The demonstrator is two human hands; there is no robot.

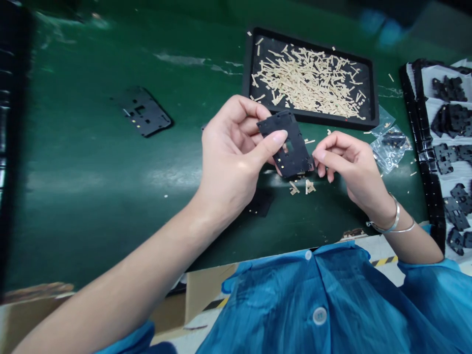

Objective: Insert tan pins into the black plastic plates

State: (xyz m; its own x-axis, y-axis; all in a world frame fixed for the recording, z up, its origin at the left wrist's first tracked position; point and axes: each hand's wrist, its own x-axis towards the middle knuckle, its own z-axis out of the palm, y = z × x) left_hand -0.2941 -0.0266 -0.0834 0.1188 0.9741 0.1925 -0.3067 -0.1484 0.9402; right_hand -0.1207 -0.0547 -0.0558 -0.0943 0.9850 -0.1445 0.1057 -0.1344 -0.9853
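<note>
A black plastic plate is up in the air over the bench, roughly mid-scene, just short of the near edge of a black tray. Its long axis slants from far left to near right, so one short end points away and a little left, the other back toward the worker's body. From here I see its broad face, with a window cut through the middle.

The left hand grasps it from the left, thumb pressed flat across the face, fingers behind. The right hand comes in from the right, thumb and forefinger together at the plate's near right corner; I can't tell whether anything is pinched there.

Below lie loose pale strips, and another dark plate shows partly beside the left wrist. The tray holds a heap of such strips. Right of the hands lies a clear plastic bag, and beyond it a black-edged box with dark parts on white lining. Far to the left, a similar plate rests on the green bench, slanting the same way.
</note>
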